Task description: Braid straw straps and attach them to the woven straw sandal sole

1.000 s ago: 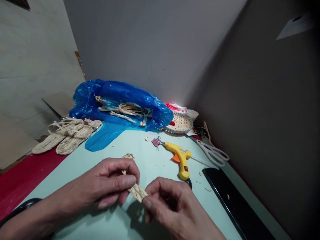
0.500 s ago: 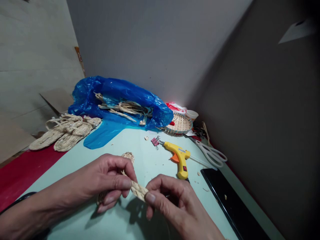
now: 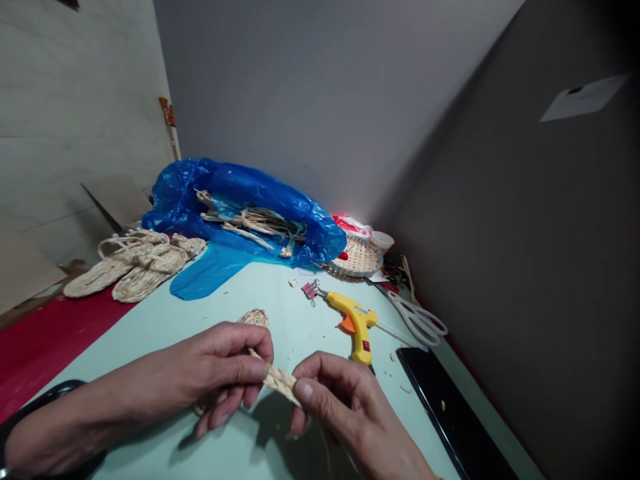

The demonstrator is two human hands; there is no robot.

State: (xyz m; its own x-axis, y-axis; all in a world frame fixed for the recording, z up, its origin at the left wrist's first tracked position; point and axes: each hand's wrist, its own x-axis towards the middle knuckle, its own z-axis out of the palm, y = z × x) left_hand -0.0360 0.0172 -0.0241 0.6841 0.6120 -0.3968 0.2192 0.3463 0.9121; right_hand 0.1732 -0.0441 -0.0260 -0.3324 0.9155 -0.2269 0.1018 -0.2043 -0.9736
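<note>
Between both hands is a short, pale braided straw strip (image 3: 281,381). My left hand (image 3: 227,370) is closed, pinching one end with thumb and forefinger. On the other end, the thumb and fingers of my right hand (image 3: 340,403) are closed. Thin strands hang below the right fingers. A coiled woven straw piece (image 3: 255,318) lies on the pale green table sheet just beyond my left hand, which partly hides it. To the right of it rests a yellow hot glue gun (image 3: 356,323) with an orange trigger, its nozzle near pink binder clips (image 3: 311,290).
Straw sandals (image 3: 145,263) lie at the left. A blue plastic bag (image 3: 240,177) holding straw bundles (image 3: 265,222) stands at the back, with a woven basket (image 3: 363,257) and a white cup (image 3: 383,239) beside it. Scissors (image 3: 420,313) and a black phone-like slab (image 3: 445,400) are on the right.
The view has shifted slightly. Both hands keep their pinch on the braided strip, with a little more of it showing between them.
</note>
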